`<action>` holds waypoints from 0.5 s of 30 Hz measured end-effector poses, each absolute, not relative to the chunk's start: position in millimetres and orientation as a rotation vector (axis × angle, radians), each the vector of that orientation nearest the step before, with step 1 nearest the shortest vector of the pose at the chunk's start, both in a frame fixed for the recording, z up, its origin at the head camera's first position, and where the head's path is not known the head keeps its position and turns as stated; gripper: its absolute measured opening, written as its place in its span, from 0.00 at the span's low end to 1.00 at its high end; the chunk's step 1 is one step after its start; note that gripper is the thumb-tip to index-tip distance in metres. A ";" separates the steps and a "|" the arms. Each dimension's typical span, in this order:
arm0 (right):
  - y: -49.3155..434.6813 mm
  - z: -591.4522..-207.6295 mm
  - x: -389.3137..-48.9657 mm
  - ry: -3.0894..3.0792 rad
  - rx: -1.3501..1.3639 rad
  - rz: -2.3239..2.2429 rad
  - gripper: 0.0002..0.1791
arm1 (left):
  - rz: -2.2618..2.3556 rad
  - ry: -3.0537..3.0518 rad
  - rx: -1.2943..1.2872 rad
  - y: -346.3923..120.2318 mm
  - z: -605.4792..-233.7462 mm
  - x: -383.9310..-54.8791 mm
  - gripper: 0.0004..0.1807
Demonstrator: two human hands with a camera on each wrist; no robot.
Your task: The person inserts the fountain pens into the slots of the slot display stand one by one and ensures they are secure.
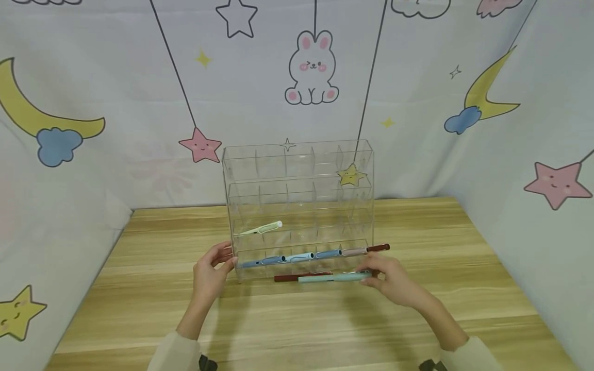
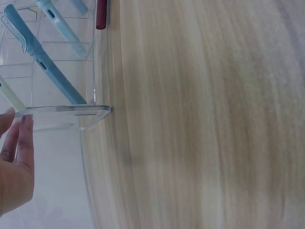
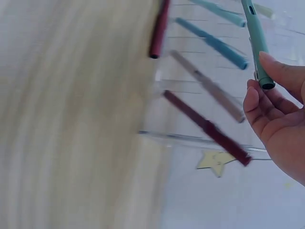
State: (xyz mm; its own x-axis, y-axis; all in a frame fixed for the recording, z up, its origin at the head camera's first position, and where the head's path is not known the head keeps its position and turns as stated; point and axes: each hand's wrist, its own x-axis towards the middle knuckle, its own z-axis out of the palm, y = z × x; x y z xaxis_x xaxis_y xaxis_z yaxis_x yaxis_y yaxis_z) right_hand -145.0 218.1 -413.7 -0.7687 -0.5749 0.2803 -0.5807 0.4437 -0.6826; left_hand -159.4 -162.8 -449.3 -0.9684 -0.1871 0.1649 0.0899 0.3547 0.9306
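A clear acrylic rack (image 1: 301,191) with several tiers of compartments stands upright on the table. My left hand (image 1: 211,273) grips its left side panel, thumb in front and fingers behind; the left wrist view shows that hand (image 2: 16,162) at the panel's edge. Between the thumb and fingers of my right hand (image 1: 387,278) is a mint-green pen (image 1: 331,277), pinched near one end, in front of the rack. The right wrist view shows its clip beside the fingers. Behind it lies a dark red pen (image 1: 286,278), partly covered.
Along a lower tier rest a blue pen (image 1: 271,260), a pale blue pen (image 1: 299,257), another blue pen (image 1: 328,254), a taupe pen (image 1: 354,252) and a dark red pen (image 1: 378,248). A pale green pen (image 1: 262,228) sits one tier higher. A printed curtain (image 1: 260,77) hangs behind.
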 end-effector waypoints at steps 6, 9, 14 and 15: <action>208.3 -381.8 -157.0 -2.565 1.017 1.169 0.14 | -1.671 -2.368 0.099 -162.5 -448.9 -159.4 0.20; 202.7 -370.2 -164.2 -2.610 0.935 1.166 0.11 | -1.677 -2.365 0.098 -163.0 -448.8 -159.3 0.20; 193.4 -358.3 -177.6 -2.701 0.799 1.139 0.08 | -1.678 -2.358 0.090 -163.0 -449.0 -159.3 0.20; 191.2 -356.9 -180.2 -2.716 0.780 1.122 0.08 | -1.679 -2.356 0.089 -162.9 -449.1 -159.5 0.20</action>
